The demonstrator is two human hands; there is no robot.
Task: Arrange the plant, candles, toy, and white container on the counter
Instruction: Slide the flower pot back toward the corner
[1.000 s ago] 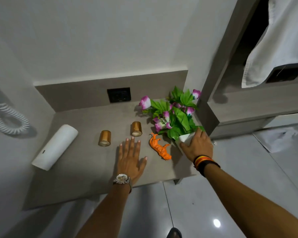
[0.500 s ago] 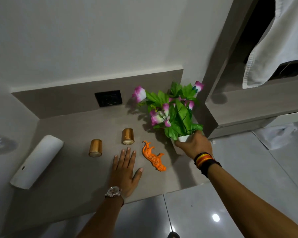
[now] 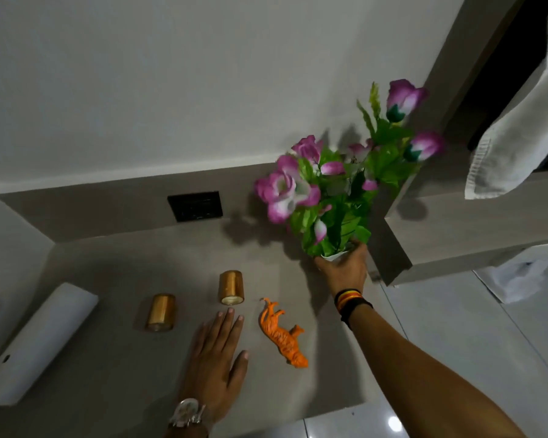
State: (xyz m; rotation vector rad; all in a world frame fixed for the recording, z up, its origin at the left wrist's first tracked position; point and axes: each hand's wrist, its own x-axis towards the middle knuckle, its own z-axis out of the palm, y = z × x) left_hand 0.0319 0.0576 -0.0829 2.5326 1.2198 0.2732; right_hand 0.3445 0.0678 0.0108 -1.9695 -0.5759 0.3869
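My right hand (image 3: 345, 270) grips the small white pot of a plant (image 3: 336, 197) with pink flowers and green leaves, held upright at the counter's back right corner. My left hand (image 3: 217, 361) lies flat and open on the grey counter (image 3: 108, 368). Two gold candles lie on their sides: one (image 3: 161, 312) to the left, the other (image 3: 231, 286) just beyond my left fingertips. An orange toy animal (image 3: 282, 335) lies on its side between my hands. A white cylindrical container (image 3: 35, 346) lies on its side at the far left.
A black wall socket (image 3: 195, 205) sits in the backsplash behind the candles. A wooden shelf unit (image 3: 475, 229) borders the counter on the right, with a white towel (image 3: 519, 131) hanging above it. Shiny floor tiles (image 3: 456, 327) lie beyond the counter's front edge.
My right hand has raised the plant from leaning to upright and moved it toward the back right corner. My left hand stays flat on the counter.
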